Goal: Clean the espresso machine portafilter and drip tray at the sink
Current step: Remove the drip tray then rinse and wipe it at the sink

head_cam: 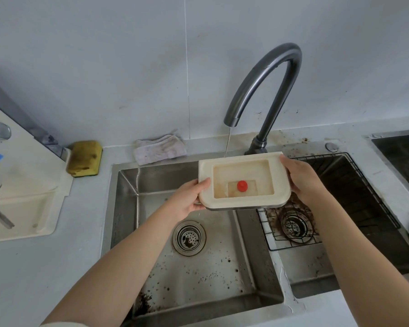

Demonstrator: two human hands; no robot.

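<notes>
A stainless steel double sink point(125, 208) set in a pale grey countertop point(45, 279) fills most of the view, seen from above by the person standing at it. The left basin is speckled with dark coffee grounds. The right basin holds a black wire rack point(368, 192) and is heavily soiled with grounds.

A dark gooseneck faucet point(276, 74) rises behind the divider between the basins and curves over to the left. A thin stream of water point(227, 142) falls from its spout to the far edge of the drip tray; whether it lands on the rim or passes just behind cannot be told.

Two bare forearms reach in from the bottom. Between the hands, held in the air above the left basin and the divider, is the cream drip tray point(241, 172), roughly level. The left hand point(187, 199) grips its near left corner, thumb on top of the rim and fingers underneath. The right hand point(302, 178) clasps the right edge, fingers wrapped around it.

At far left, part of a white appliance point(21, 185) stands on the counter. A crumpled stained cloth point(159, 149) and a yellow sponge point(84, 158) lie behind the left basin.

Inside the tray, brownish water pools around a small red float point(242, 185).
</notes>
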